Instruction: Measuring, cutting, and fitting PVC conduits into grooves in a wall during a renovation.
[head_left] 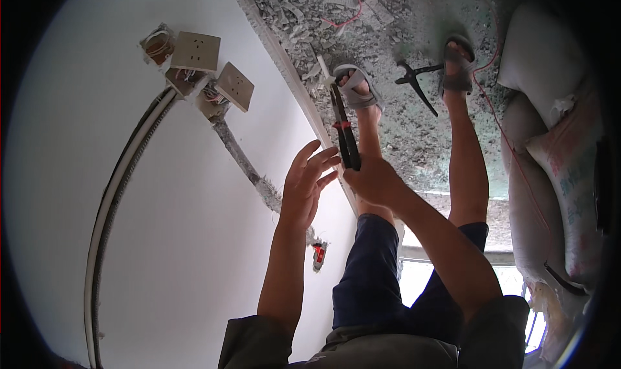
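My right hand [375,180] is closed around the dark handles of a pair of pliers [345,136] with red near the pivot. Its jaws point away from me, above my sandalled foot. A short white strip [323,65] shows at the jaw tips; whether the jaws grip it I cannot tell. Beside the handles, my left hand [308,183] is open, fingers spread and bent slightly, holding nothing. Its fingertips come close to the pliers, and contact is unclear. On the floor between my feet lies a black pincer-like tool [414,81] with its handles apart.
Two socket plates [195,52] hang off the white wall at left, wires behind them. A conduit [123,168] runs down from there, near a chiselled groove [236,152] and a red box [319,254]. Rubble [291,20] covers the floor; full sacks [540,52] and a red wire [498,120] are at right.
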The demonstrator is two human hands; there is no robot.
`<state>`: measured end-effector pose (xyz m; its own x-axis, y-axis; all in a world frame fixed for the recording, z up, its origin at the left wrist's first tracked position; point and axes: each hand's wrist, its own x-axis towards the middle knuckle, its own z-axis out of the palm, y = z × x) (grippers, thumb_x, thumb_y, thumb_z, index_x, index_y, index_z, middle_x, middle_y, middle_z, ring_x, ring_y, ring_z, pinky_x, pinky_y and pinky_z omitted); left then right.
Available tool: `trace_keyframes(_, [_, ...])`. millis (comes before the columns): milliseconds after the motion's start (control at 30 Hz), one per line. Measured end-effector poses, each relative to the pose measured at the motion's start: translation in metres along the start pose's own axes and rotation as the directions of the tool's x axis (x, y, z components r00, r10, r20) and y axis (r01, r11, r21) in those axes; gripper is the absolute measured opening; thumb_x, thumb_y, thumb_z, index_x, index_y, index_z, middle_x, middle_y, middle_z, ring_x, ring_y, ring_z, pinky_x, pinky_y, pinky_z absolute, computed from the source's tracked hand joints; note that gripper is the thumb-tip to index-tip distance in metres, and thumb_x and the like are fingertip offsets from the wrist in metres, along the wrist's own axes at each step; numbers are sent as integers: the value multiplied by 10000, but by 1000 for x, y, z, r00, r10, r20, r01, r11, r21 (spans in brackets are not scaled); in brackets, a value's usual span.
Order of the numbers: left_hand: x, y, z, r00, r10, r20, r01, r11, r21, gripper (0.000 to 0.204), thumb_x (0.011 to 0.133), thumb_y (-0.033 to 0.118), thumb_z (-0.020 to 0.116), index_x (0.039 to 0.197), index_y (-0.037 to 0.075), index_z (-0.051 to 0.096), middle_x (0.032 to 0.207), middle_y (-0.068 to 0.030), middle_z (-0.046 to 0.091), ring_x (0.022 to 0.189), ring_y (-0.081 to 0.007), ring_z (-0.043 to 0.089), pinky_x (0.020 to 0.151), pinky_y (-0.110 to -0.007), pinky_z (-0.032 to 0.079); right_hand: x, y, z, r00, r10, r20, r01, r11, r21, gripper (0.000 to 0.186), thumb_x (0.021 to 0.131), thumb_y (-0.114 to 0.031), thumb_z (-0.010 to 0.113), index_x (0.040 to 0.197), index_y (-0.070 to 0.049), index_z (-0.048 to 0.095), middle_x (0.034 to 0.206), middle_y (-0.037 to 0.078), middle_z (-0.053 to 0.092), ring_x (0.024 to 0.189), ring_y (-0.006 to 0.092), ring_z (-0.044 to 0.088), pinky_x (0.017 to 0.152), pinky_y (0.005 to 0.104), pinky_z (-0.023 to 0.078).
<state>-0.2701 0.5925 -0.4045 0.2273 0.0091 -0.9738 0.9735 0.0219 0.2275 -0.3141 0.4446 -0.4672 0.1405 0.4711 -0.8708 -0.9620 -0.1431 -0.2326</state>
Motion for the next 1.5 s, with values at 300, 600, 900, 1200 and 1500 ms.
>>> trace_keyframes(300, [48, -38, 28, 990, 130, 45, -137, 901, 411, 647, 873, 222, 712, 1381, -2, 379, 1326, -144, 494, 1225, -248, 485, 1030, -418, 391, 19, 23, -19, 990, -78, 116, -30, 692, 721, 308, 851, -91, 583, 1143, -15, 520, 822, 35, 601, 727, 85, 576, 663, 248, 490])
trace_keyframes(600, [57, 4, 42, 991, 135, -17, -132, 985, 110, 594, 944, 200, 610, 1415, -3, 310, 1236, -183, 552, 1105, -233, 575, 910, -363, 500, 2, 31, -35, 866, -143, 479, -173, 813, 556, 643, 831, -10, 495, 1432, 12, 268, 1161, 169, 583, 928, 242, 682, 795, 324, 555])
trace_keyframes(900, [95, 30, 45, 979, 190, 73, -149, 914, -377, 347, 966, 205, 577, 1266, 42, 508, 1128, -128, 642, 1023, -250, 622, 919, -426, 498, -48, 43, -47, 785, -229, 575, -297, 676, 675, 695, 827, -96, 605, 1441, -1, 292, 1236, 188, 551, 1054, 318, 648, 918, 395, 528])
trace_keyframes(1200, [28, 12, 51, 990, 139, -16, -139, 990, -6, 506, 971, 223, 572, 1400, 31, 384, 1200, -112, 605, 1107, -225, 585, 922, -371, 485, -107, 40, -52, 980, -156, 123, 18, 687, 727, 412, 926, -191, 587, 1272, -9, 458, 1043, 124, 634, 830, 185, 677, 699, 292, 517])
trace_keyframes(1500, [-83, -26, 98, 981, -154, 118, 138, 981, 136, 629, 858, 402, 709, 1268, -12, 470, 1078, -84, 617, 970, -141, 576, 802, -332, 467, -158, 50, -31, 998, -33, 53, 40, 991, -131, 360, 871, -338, 611, 1052, -35, 542, 770, 103, 655, 699, 232, 656, 661, 364, 514])
